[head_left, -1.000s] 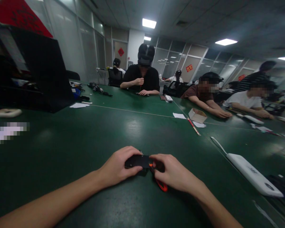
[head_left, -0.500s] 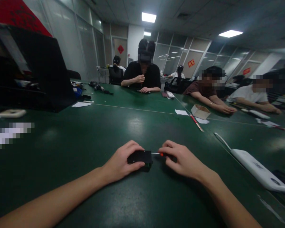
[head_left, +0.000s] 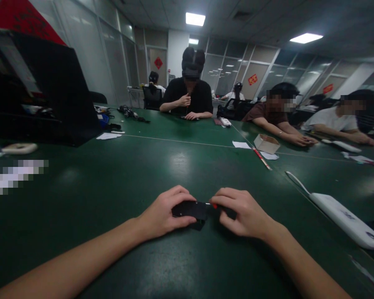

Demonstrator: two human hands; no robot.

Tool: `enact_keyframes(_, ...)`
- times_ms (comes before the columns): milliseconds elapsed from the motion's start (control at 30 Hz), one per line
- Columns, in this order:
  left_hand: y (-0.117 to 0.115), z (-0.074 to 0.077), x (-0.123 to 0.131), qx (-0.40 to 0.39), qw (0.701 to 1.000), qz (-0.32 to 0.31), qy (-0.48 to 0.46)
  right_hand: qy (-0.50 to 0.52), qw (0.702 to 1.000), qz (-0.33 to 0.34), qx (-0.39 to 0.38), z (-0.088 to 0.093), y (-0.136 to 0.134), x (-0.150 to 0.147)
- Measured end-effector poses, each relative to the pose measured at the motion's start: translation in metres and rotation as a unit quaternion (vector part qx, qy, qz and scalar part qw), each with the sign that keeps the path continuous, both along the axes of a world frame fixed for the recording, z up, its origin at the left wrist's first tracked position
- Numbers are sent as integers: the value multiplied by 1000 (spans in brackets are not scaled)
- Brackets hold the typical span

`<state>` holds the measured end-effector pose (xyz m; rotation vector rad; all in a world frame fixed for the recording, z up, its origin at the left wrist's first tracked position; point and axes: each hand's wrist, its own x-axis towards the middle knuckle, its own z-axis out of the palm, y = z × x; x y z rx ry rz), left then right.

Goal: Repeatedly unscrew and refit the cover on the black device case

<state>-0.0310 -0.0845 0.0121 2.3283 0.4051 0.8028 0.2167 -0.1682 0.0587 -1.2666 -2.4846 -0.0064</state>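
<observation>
A small black box-like device (head_left: 190,209) lies on the green table (head_left: 118,187) just in front of me. My left hand (head_left: 165,214) is closed round its left end, thumb below and fingers on top. My right hand (head_left: 241,211) is closed on a thin tool with a red handle (head_left: 214,205). The tool's metal tip reaches the right end of the black device. Most of the tool is hidden inside my fingers.
A white power strip (head_left: 343,216) lies at the right. Further back are a small cardboard box (head_left: 267,143), a red pen (head_left: 262,158) and paper slips. A black case (head_left: 50,91) stands at the left. Several people sit around the table's far side.
My right hand pulled away to the right with the tool, then came back toward the device. The orange loop seen under my right hand one second ago is out of sight.
</observation>
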Motion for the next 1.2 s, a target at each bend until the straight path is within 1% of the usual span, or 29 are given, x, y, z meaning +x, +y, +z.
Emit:
enact_keyframes(67, 0, 0, 0, 1, 1000, -2, -1, -1, 1000, -2, -7, -1, 0, 0)
enact_keyframes(333, 1, -3, 0, 15, 1000, -17, -13, 11, 1000, 27, -12, -10, 2, -8)
enact_keyframes(467, 2, -4, 0, 25, 999, -27, -1, 84, 994, 29, -67, -9, 3, -14)
enact_keyframes(600, 2, -3, 0, 36, 998, -45, 13, 145, 981, 2, -129, -15, 5, -18)
enact_keyframes(667, 1, -2, 0, 37, 998, -44, 6, 157, 977, -7, -144, -19, 7, -17)
enact_keyframes(733, 0, -1, 1, 23, 999, -38, -15, 160, 977, -16, -141, -22, 9, -13)
enact_keyframes(800, -1, 0, 2, -11, 999, -20, -48, 151, 981, -31, -120, -22, 11, -8)
enact_keyframes(867, -2, 1, 3, -62, 995, 8, -80, 126, 986, -57, -90, -19, 11, -4)
enact_keyframes(967, -3, 2, 5, -168, 977, 53, -122, 70, 991, -102, -58, -15, 11, -2)
enact_keyframes(1100, 0, 3, 7, -296, 927, 109, -201, 4, 989, -145, -39, -15, 11, -2)
enact_keyframes(1167, 3, 4, 9, -359, 890, 131, -250, -19, 986, -160, -42, -17, 12, 0)
enact_keyframes(1200, 5, 4, 9, -400, 864, 134, -275, -27, 985, -167, -45, -19, 12, 1)
